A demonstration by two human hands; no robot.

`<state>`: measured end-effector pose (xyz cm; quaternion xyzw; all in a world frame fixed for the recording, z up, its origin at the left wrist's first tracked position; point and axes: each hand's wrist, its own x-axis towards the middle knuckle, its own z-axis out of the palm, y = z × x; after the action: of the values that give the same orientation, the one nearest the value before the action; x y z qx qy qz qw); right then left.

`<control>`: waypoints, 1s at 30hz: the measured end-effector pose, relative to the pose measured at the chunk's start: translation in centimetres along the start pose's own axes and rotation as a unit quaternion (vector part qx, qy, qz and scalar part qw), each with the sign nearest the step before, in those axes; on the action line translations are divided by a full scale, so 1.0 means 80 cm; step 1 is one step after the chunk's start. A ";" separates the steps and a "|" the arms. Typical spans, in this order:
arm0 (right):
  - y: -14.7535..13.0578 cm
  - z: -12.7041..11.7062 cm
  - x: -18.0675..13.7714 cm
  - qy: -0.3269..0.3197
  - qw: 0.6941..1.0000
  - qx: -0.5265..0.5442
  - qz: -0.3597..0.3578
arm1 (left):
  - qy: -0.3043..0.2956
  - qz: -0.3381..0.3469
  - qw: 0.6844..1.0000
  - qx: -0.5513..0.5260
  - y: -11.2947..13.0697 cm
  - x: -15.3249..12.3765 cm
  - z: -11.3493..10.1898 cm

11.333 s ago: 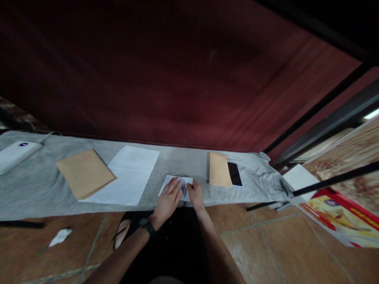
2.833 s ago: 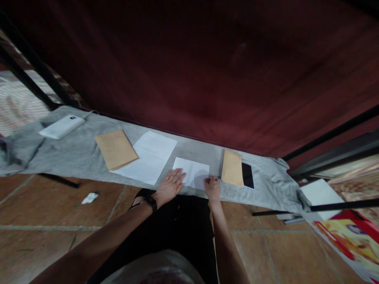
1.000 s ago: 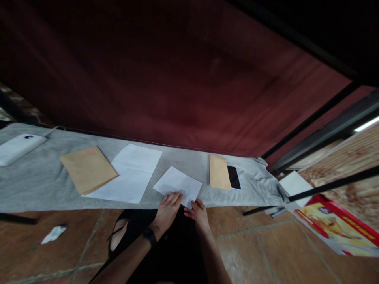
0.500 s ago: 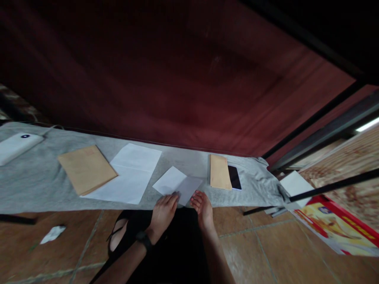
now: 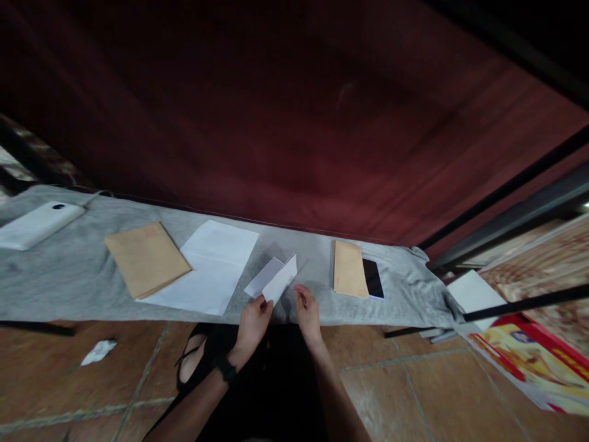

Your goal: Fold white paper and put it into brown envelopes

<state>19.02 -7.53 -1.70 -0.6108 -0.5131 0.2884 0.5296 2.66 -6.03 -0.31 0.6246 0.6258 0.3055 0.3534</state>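
Note:
A folded sheet of white paper (image 5: 280, 281) stands tilted above the grey cloth, one panel raised over the other. Its lower edge is pinched between the thumb and fingers of my left hand (image 5: 254, 320), which has a dark band at the wrist. Just right of the paper is my right hand (image 5: 307, 312), with slightly bent fingers, apart from the sheet and holding nothing. Larger white sheets (image 5: 221, 261) with a crease lie flat to the left. A stack of brown envelopes (image 5: 147, 258) partly covers them. More brown envelopes (image 5: 350, 268) lie to the right, beside a dark phone (image 5: 373, 278).
Grey cloth (image 5: 317, 245) covers the narrow table, backed by a dark red curtain (image 5: 257, 141). A white device (image 5: 41, 226) with a cable sits at far left. Black metal bars (image 5: 529, 304) and a red and yellow box (image 5: 529, 356) are at right. Crumpled tissue (image 5: 99, 352) lies on the tiled floor.
The white paper was spread flatter under both hands; now my left hand lifts it, folded and tilted. My right hand has come off its edge. The view has shifted slightly.

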 end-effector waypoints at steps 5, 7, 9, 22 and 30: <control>-0.006 0.003 0.001 -0.020 0.999 -0.047 -0.007 | -0.012 -0.046 0.997 -0.066 -0.002 0.007 0.002; -0.011 0.003 0.004 -0.052 0.997 -0.057 -0.019 | -0.010 -0.057 0.993 -0.102 -0.001 0.009 0.000; -0.015 0.004 0.008 -0.089 0.993 -0.067 -0.032 | -0.009 -0.071 0.988 -0.134 0.001 0.009 -0.004; 0.001 0.021 0.070 -0.047 0.987 -0.151 -0.031 | -0.069 -0.160 0.964 -0.200 -0.003 0.020 -0.009; 0.008 -0.007 0.092 -0.012 0.992 -0.092 0.083 | -0.094 -0.096 0.959 -0.249 -0.010 0.004 -0.014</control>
<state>21.95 -0.81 -0.75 -0.6937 -0.4910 0.2902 0.4398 1.32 -5.69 -0.36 0.4794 0.5509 0.3565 0.5827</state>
